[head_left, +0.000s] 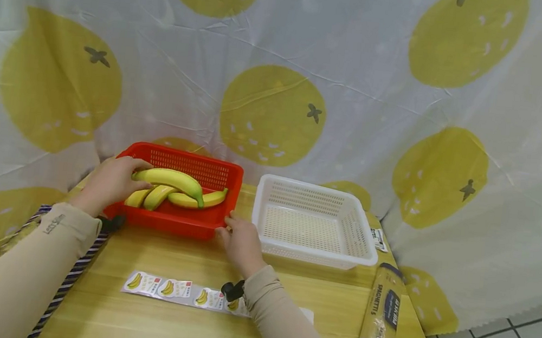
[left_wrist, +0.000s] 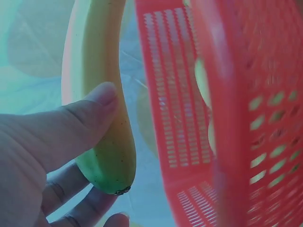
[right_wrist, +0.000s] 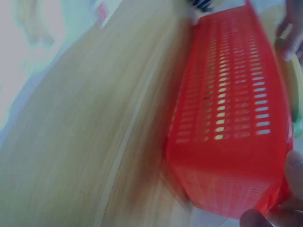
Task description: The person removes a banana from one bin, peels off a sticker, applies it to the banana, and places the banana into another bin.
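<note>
A red basket (head_left: pixel 175 222) stands at the back left of the wooden table (head_left: pixel 326 305) with bananas in it. My left hand (head_left: pixel 125 175) grips the stem end of the top banana (head_left: pixel 174 179), a yellow one with green ends, just above the others (head_left: pixel 191 200). In the left wrist view my thumb (left_wrist: pixel 90 111) presses on that banana (left_wrist: pixel 102 142) and my fingers curl under it, beside the red basket wall (left_wrist: pixel 208 118). My right hand (head_left: pixel 232 229) holds the basket's front right corner. Its fingertips (right_wrist: pixel 296 165) show at the basket's edge (right_wrist: pixel 232 123).
An empty white basket (head_left: pixel 267 207) stands right of the red one. A strip of banana stickers (head_left: pixel 173 288) lies near the front edge. A spaghetti pack (head_left: pixel 381 315) lies at the right edge. A lemon-print cloth (head_left: pixel 276 109) hangs behind.
</note>
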`<state>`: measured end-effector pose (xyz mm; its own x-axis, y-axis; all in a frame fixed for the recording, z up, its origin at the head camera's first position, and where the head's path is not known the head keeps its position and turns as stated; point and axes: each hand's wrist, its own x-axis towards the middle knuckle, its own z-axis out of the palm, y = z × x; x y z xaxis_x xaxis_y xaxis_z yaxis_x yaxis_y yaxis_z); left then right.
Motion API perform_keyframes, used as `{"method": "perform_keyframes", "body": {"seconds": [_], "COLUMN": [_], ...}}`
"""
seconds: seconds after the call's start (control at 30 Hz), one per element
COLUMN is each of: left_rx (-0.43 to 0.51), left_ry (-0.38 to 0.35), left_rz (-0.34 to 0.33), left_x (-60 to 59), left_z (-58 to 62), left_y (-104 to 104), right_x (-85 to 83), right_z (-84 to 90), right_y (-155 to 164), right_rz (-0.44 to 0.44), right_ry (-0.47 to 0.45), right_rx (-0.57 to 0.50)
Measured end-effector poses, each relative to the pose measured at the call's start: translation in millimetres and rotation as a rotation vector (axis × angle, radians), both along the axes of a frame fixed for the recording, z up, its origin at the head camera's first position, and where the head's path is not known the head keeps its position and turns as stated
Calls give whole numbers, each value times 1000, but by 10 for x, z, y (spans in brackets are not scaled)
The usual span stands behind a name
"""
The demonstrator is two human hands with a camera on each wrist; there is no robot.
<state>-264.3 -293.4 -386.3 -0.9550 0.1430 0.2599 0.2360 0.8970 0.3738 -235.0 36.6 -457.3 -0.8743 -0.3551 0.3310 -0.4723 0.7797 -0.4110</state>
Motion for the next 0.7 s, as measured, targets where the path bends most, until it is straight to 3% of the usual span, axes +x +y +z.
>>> {"method": "perform_keyframes", "body": {"seconds": [0.2,0.37,0.53,0.7], "left_rx": [126,171,212,237], "left_ry": [8,83,203,369], "left_rz": [70,81,44,-20], "left_x": [360,590,784,933], "left_z": [-199,-322,-448,-650], "left_y": [154,325,565,845], "right_x": [14,59,229,409], "right_z": [-3,-60,-107,-161], "right_y": [24,98,310,577], "right_rz": [-16,51,123,178], "right_ry": [-53,-29,-86,-173], "right_rx": [-160,-303,-553,-630]}}
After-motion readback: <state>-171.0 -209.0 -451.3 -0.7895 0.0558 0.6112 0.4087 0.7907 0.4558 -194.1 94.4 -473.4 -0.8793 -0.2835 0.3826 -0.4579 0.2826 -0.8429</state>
